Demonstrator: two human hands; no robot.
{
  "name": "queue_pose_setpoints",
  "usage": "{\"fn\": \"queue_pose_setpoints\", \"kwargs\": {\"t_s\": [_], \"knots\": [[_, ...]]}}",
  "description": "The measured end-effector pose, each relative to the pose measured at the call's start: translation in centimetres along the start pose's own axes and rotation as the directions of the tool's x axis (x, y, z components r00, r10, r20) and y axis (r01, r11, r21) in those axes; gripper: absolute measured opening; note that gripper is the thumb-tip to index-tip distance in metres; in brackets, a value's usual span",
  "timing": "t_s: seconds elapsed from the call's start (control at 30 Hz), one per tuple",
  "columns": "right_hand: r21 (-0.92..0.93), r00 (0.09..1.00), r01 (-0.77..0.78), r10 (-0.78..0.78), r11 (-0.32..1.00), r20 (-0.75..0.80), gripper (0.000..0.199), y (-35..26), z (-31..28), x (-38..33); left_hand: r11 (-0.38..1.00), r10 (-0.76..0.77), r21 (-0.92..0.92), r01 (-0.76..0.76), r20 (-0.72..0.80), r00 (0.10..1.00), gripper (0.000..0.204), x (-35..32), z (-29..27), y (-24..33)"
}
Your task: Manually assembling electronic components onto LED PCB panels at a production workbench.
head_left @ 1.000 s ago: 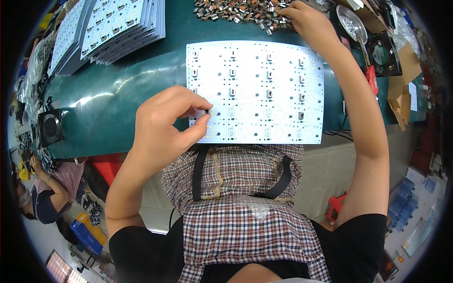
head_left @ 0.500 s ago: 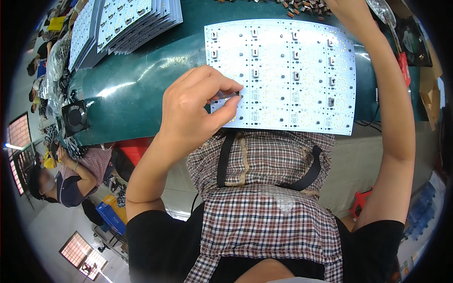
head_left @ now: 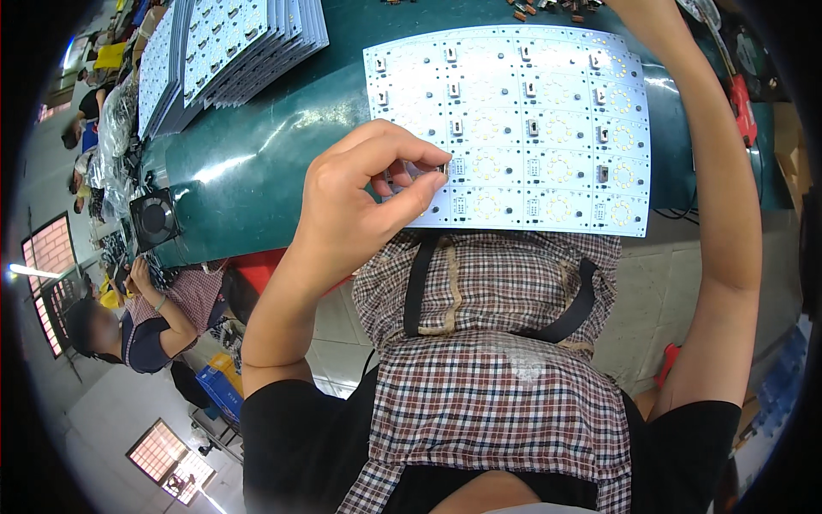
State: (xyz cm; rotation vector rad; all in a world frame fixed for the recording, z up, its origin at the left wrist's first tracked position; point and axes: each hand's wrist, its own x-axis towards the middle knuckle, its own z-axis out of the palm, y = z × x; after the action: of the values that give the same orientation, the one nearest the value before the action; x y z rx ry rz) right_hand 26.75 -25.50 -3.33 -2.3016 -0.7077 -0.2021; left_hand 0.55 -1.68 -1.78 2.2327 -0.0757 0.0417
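Tightly, left hand (head_left: 360, 201) grip pinches a small component (head_left: 443, 169) against white panel (head_left: 548, 103)

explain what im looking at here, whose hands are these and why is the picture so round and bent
This comes from a wide fisheye camera worn on a person's head, looking down, so straight edges curve. The arms coming up from below are the wearer's own. The left hand pinches a tiny part against the near edge of a white circuit panel lying on a green table. The right arm reaches out of view at the top, towards some small loose parts. A stack of similar panels sits at far left. Another person works nearby.
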Motion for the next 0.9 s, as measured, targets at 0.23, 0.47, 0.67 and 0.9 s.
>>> {"fn": "queue_pose_setpoints", "kwargs": {"t_s": [0.23,0.47,0.67,0.9], "knots": [[0.113,0.987,-0.133,0.122,0.985,0.104,0.014,-1.2,-1.4,-0.8,0.990,0.085,0.115,-0.079,-0.042,0.995,0.020,0.0,0.5,0.2],[0.251,0.997,-0.077,0.081,0.965,-0.005,0.009,-3.7,-2.5,-2.8,0.950,0.206,0.255,-0.181,-0.074,0.976,0.015,0.6,1.6,0.2],[0.259,0.999,-0.040,0.036,0.965,0.017,0.009,-6.6,-3.5,-5.0,0.911,0.251,0.353,-0.215,-0.060,0.966,0.015,0.7,1.6,0.5],[0.044,0.996,0.089,-0.088,0.995,-0.026,0.008,-9.1,-4.2,-7.5,0.870,0.262,0.438,-0.229,-0.016,0.965,0.017,0.9,1.2,1.2]]}}
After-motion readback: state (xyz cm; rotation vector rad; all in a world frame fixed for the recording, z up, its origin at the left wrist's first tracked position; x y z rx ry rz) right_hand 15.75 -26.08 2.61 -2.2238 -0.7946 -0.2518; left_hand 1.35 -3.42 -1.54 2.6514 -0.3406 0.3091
